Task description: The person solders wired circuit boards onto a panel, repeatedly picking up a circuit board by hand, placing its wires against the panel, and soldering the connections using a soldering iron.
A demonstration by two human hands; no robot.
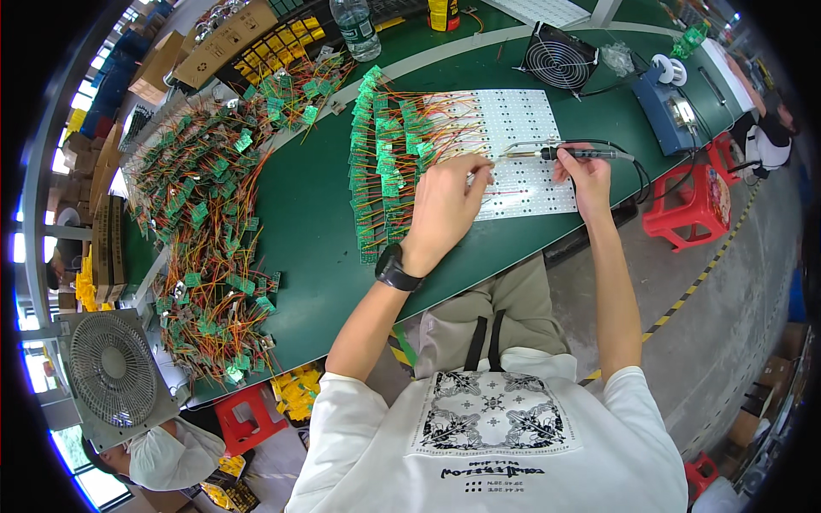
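Note:
A white perforated board (522, 111) lies on the green bench, dotted with rows of small marks. Thin red and yellow wires run from its left side to rows of small green circuit boards (366, 162). My right hand (588, 181) grips a soldering iron (549, 154), held almost level over the board with its tip pointing left. My left hand (449, 198), with a black watch on the wrist, is closed in a pinch over the board's left half, close to the iron's tip. Whatever sits between those fingers is too small to make out.
A large heap of wired green boards (201, 209) covers the bench's left. Beyond the white board stand a black fan (560, 61) and a plastic bottle (356, 32). The blue soldering station (667, 111) is at right, its cable looping by my right hand. A red stool (691, 205) stands beside the bench.

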